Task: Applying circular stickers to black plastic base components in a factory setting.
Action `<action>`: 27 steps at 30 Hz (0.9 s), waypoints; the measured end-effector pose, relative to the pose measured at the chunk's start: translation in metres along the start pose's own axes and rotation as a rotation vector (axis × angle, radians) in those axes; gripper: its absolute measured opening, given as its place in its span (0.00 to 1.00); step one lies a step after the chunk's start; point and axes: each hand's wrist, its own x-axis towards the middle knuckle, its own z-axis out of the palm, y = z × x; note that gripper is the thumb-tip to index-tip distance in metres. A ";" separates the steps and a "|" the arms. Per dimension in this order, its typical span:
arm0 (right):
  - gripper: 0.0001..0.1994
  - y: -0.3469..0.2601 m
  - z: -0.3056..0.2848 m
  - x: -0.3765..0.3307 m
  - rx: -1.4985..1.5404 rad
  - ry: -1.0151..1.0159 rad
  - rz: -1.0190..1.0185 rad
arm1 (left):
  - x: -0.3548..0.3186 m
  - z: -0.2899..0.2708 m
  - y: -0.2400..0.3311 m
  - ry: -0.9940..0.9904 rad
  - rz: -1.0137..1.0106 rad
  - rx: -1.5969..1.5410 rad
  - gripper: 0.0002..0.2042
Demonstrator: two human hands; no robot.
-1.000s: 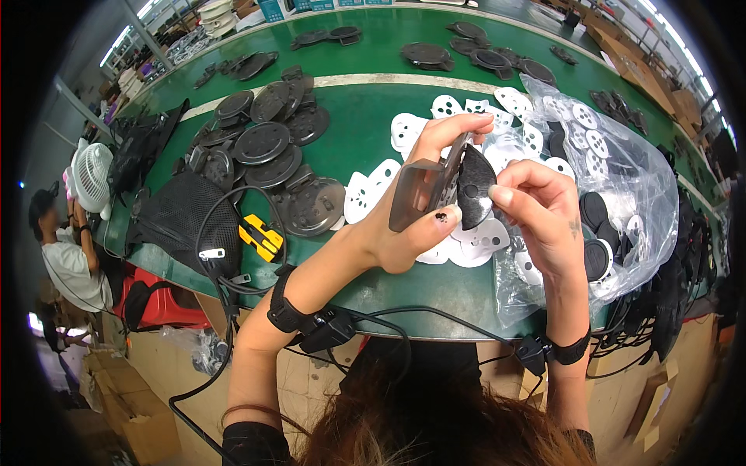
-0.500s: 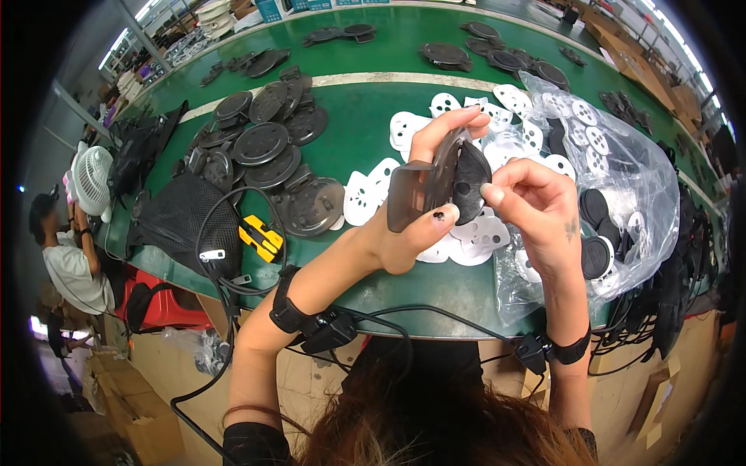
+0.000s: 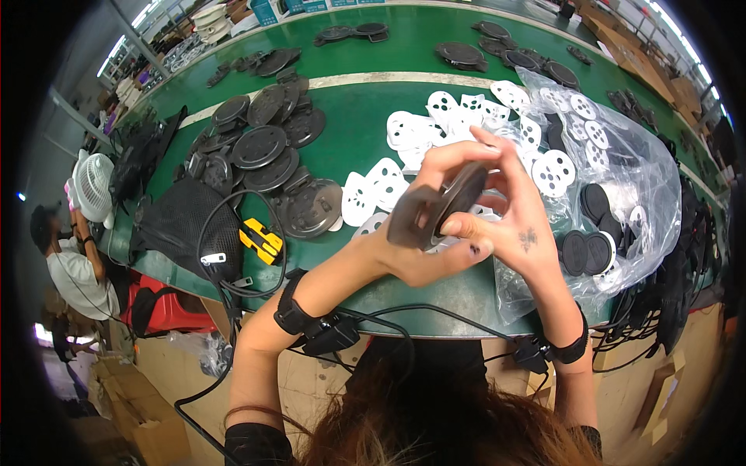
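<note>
Your left hand (image 3: 420,268) cups a dark round disc (image 3: 464,194) with a brown flap (image 3: 410,219), while your right hand (image 3: 522,221) closes round its other side, thumb at the lower rim. The disc is tilted on edge above the green table (image 3: 466,292); its right face is mostly hidden. You seem to be squeezing it two-handed, so brace with the left and press evenly, thumbs off the flap. White perforated pieces (image 3: 554,172) and a clear plastic bag (image 3: 657,180) crowd your right; stacked dark discs (image 3: 260,147) lie left. Green surface between your forearms gives some room, but mind the front edge and black cable (image 3: 423,306).
</note>
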 end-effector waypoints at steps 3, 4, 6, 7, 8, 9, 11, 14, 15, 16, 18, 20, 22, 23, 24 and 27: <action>0.30 0.018 -0.002 -0.001 0.269 -0.033 0.070 | 0.005 0.005 0.011 0.158 -0.296 -0.250 0.31; 0.26 0.016 -0.004 0.000 0.280 -0.054 0.067 | 0.002 0.003 0.013 0.212 -0.311 -0.163 0.26; 0.23 0.010 -0.008 0.004 0.311 -0.093 0.089 | 0.000 -0.003 0.013 0.269 -0.345 -0.185 0.23; 0.21 0.006 -0.010 0.007 0.340 -0.131 0.114 | 0.002 -0.007 0.013 0.327 -0.379 -0.209 0.19; 0.19 -0.002 -0.012 0.007 0.477 -0.171 0.224 | 0.005 -0.009 0.015 0.358 -0.343 -0.252 0.13; 0.17 -0.004 -0.013 0.006 0.493 -0.135 0.235 | 0.009 -0.009 0.014 0.421 -0.334 -0.264 0.12; 0.15 -0.005 -0.018 0.007 0.408 -0.137 0.258 | 0.014 -0.009 0.020 0.471 -0.407 -0.358 0.12; 0.13 -0.005 -0.023 0.007 0.304 -0.171 0.271 | 0.013 -0.016 0.015 0.405 -0.414 -0.228 0.13; 0.13 -0.005 -0.022 0.007 0.300 -0.167 0.262 | 0.013 -0.017 0.014 0.398 -0.407 -0.226 0.13; 0.13 -0.005 -0.021 0.007 0.305 -0.155 0.286 | 0.013 -0.018 0.013 0.403 -0.440 -0.248 0.13; 0.13 -0.001 -0.019 0.007 0.337 -0.143 0.311 | 0.013 -0.022 0.012 0.401 -0.522 -0.274 0.14; 0.13 -0.004 -0.018 0.010 0.386 -0.171 0.354 | 0.012 -0.031 0.009 0.385 -0.579 -0.289 0.14; 0.14 0.001 -0.017 0.013 0.414 -0.168 0.365 | 0.009 -0.039 0.005 0.363 -0.697 -0.338 0.17; 0.16 0.011 -0.019 0.017 0.479 -0.180 0.410 | 0.007 -0.043 0.000 0.353 -0.688 -0.342 0.17; 0.17 0.015 -0.020 0.022 0.549 -0.207 0.446 | 0.004 -0.047 0.001 0.438 -0.728 -0.446 0.19; 0.15 0.025 -0.036 0.038 0.681 -0.184 0.553 | 0.012 -0.062 -0.001 0.735 -0.849 -0.457 0.24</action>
